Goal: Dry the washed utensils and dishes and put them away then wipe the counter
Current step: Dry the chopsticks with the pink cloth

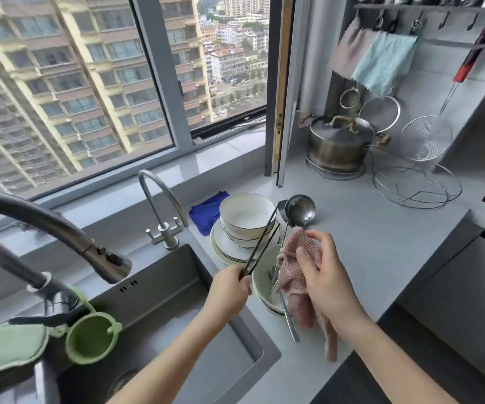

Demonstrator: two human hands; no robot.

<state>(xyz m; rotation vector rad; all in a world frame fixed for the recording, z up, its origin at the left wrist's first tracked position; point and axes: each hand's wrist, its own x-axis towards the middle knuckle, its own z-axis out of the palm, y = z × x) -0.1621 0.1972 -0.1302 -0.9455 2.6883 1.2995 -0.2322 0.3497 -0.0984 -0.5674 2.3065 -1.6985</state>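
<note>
My left hand (229,290) grips the near ends of dark chopsticks (261,243), which slant up and to the right over the dishes. My right hand (323,272) holds a pink cloth (296,275) that hangs down over the counter. A white bowl (260,284) beneath both hands holds a fork, and a metal handle sticks out of it toward me. Behind it, two white bowls (247,217) are stacked on white plates (223,246). A steel ladle (301,211) lies to their right.
The sink (159,301) lies to the left with two taps (159,199) and green holders (89,339) on the near one. A blue cloth (206,214) sits behind the dishes. A lidded pot (340,144), wire rack (416,185), strainers and hanging cloths stand at the back right.
</note>
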